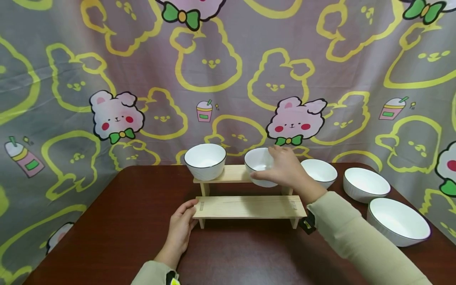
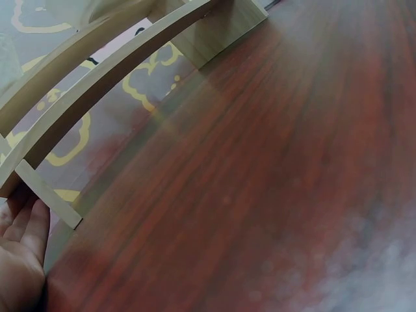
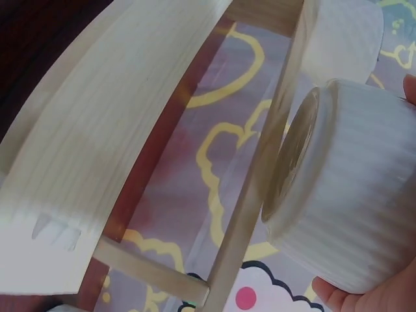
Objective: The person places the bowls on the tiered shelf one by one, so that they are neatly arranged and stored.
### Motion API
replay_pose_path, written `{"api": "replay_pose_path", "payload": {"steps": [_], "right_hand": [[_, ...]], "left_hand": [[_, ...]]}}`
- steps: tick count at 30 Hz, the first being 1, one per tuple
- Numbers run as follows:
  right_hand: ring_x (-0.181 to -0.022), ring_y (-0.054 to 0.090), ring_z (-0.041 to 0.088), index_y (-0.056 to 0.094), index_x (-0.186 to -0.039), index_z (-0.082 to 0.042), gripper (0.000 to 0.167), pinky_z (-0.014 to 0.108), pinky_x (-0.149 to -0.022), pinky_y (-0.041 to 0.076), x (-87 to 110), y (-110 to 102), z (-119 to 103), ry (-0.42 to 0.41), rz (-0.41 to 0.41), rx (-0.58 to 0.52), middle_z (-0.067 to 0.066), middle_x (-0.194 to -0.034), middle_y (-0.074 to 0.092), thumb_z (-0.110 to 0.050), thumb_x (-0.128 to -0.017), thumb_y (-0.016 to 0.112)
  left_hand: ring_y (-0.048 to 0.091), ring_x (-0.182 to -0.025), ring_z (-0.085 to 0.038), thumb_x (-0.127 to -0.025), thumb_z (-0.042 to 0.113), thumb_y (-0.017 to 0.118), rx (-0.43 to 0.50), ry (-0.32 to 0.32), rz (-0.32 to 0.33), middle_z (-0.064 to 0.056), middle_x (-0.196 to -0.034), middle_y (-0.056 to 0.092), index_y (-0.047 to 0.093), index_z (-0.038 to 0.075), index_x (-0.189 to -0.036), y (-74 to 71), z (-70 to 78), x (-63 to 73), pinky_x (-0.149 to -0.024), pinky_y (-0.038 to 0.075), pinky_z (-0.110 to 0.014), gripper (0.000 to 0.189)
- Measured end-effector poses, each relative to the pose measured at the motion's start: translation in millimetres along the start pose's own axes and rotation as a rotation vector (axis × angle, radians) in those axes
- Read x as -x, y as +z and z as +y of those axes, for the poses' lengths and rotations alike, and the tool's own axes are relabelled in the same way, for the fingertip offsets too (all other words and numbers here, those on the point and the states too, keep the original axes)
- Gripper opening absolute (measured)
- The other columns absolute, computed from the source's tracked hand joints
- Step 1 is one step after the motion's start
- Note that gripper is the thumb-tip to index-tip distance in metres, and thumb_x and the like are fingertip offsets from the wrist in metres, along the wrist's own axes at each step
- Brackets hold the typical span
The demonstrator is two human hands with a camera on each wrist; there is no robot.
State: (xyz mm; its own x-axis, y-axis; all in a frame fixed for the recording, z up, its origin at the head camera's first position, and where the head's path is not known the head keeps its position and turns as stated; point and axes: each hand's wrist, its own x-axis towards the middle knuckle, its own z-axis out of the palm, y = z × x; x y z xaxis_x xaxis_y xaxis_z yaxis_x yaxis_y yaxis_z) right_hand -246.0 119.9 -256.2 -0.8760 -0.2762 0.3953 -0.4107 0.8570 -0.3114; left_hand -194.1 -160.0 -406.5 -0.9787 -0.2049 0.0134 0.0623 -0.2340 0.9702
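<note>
Bowl [image 1: 257, 160]: inside from head, base [image 3: 298, 156] from right wrist

Head cam: above the near side of the surface [image 1: 89, 221], facing forward and down, roughly level, widest view. Patterned curtain [image 1: 228, 99] fills upper half, rack [image 1: 246, 206] sits mid-frame. Left wrist cam: low, close over the surface, rolled, facing toward the curtain; left grip [image 1: 181, 225] at lower-left edge, rack cut off at upper left. Right wrist cam: near the rack, also rolled, facing the curtain; bowl [image 1: 256, 160] at the right grip [image 1: 286, 166] looms at right, side and foot visible. Overlap: head/left share left grip, head/right share that bowl and right grip. Rack, curtain and surface: all three.
</note>
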Motion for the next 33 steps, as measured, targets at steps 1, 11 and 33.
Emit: {"api": "replay_pose_path", "payload": {"steps": [1,11,33], "right_hand": [[-0.112,0.043,0.044,0.051,-0.125,0.007,0.093,0.052,-0.087,0.040,-1.2,1,-1,-0.001,-0.001,-0.001,0.025,-0.123,0.053,-0.058,-0.062,0.072],[-0.104,0.047,0.041,0.056,-0.120,0.002,0.087,0.049,-0.077,0.045,-13.5,14,-10,-0.025,0.013,-0.007,0.019,-0.115,0.055,-0.059,-0.059,0.071],[-0.120,0.041,0.043,0.049,-0.130,0.003,0.099,0.052,-0.091,0.040,-35.3,29,-23,0.004,-0.031,-0.021,0.023,-0.133,0.046,-0.064,-0.059,0.069]], "left_hand": [[0.059,-0.091,-0.006,-0.092,0.009,0.047,0.001,0.001,0.000,-0.014,-0.125,0.052,0.057,-0.001,-0.117,0.1,0.0,-0.2,-0.080,0.044,-0.029,0.029],[0.059,-0.092,-0.006,-0.093,0.009,0.047,0.003,0.003,0.000,-0.014,-0.125,0.052,0.056,-0.002,-0.119,-0.3,0.0,0.3,-0.079,0.044,-0.028,0.030],[0.058,-0.092,-0.006,-0.092,0.009,0.048,0.000,0.005,-0.003,-0.014,-0.128,0.050,0.057,0.000,-0.118,0.2,-1.0,1.1,-0.079,0.044,-0.028,0.029]]}}
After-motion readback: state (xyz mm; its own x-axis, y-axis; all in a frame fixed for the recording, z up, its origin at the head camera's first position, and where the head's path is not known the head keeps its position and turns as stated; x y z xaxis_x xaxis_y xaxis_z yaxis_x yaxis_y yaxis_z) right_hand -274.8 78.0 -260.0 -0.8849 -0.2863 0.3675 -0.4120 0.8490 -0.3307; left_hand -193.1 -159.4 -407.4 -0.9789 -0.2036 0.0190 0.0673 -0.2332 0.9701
